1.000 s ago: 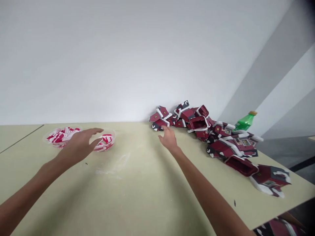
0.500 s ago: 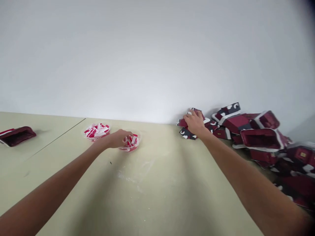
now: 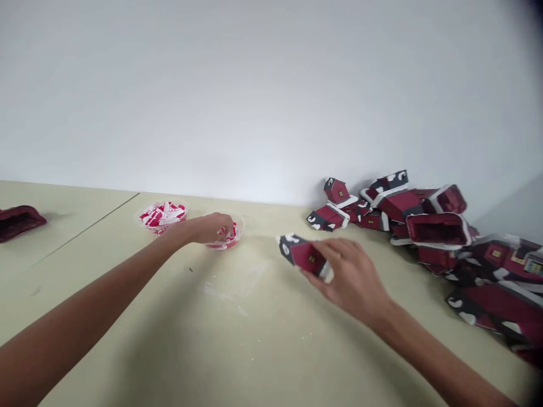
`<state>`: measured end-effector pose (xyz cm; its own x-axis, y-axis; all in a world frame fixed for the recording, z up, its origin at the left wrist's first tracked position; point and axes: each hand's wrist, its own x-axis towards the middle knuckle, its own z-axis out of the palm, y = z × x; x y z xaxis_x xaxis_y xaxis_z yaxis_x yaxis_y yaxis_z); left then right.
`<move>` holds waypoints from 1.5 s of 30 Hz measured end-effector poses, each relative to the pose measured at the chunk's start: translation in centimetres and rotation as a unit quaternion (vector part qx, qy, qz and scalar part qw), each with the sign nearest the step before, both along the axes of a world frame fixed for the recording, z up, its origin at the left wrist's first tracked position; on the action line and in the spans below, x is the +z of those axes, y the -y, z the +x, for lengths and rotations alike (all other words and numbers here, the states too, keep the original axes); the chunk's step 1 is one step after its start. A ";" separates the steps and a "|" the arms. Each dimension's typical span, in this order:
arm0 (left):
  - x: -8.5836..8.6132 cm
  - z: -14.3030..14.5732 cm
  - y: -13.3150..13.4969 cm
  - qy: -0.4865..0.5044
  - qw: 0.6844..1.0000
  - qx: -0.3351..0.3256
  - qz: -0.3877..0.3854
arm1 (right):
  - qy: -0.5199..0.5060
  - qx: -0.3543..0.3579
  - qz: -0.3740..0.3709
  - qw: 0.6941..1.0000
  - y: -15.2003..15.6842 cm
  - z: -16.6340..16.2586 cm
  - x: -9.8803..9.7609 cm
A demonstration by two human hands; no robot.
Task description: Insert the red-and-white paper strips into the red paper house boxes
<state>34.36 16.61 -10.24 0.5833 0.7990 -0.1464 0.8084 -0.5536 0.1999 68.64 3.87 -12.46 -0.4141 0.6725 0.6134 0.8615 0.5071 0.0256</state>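
Observation:
My right hand (image 3: 354, 277) grips a small model house (image 3: 304, 254) and holds it tilted above the table. The house has dark red walls, a yellow window and a dark roof with white patches. At a clear round tub (image 3: 223, 245), my left hand (image 3: 210, 227) reaches in with fingers bent together. Red-and-white printed slips (image 3: 234, 230) fill that tub. Whether a slip is between the left fingertips is hidden. Beside it, a second clear tub (image 3: 158, 230) holds more slips of the same kind.
A heap of similar model houses (image 3: 399, 209) lies along the wall (image 3: 254, 102) and down the right side, some showing hollow undersides. One more dark red house (image 3: 20, 221) lies at the far left. A seam (image 3: 87, 243) crosses the pale table (image 3: 263, 362).
My right hand has lifted a model house off the heap and brought it nearer and leftward. My left hand stays at the tub. The view has shifted slightly.

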 end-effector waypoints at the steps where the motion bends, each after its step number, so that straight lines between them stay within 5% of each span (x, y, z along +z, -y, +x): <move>1: 0.2 0.1 0.1 0.003 1.000 0.004 0.002 | 0.024 0.003 0.010 1.000 1.8 -0.5 -0.7; 6: 1.4 1.0 1.6 0.068 0.995 0.055 0.056 | 0.090 0.001 0.052 0.995 7.0 -3.3 -2.1; 12: 2.7 1.7 7.4 0.240 0.955 0.133 0.110 | 0.062 0.017 -0.024 0.998 11.4 -7.2 -1.5; 17: 2.6 2.3 14.6 0.514 0.844 0.132 -0.075 | -0.143 0.094 -0.125 0.977 13.6 -6.8 0.8; 21: 0.1 2.4 18.2 0.585 0.772 0.162 -0.187 | -0.168 0.008 -0.188 0.968 14.2 -5.0 1.2; 24: -2.5 2.9 19.2 0.596 0.744 0.204 -0.223 | -0.199 0.012 -0.234 0.952 15.4 -5.0 0.9; 29: -4.5 4.6 20.1 0.562 0.760 0.209 -0.251 | -0.282 0.043 -0.306 0.908 15.7 -6.1 0.9; 34: -4.4 4.9 20.8 0.546 0.804 0.178 -0.154 | -0.413 0.068 -0.309 0.854 12.9 -6.7 -0.7; 45: -6.2 3.5 20.7 0.505 0.853 0.086 -0.101 | -0.411 0.113 -0.216 0.879 12.5 -8.5 -3.5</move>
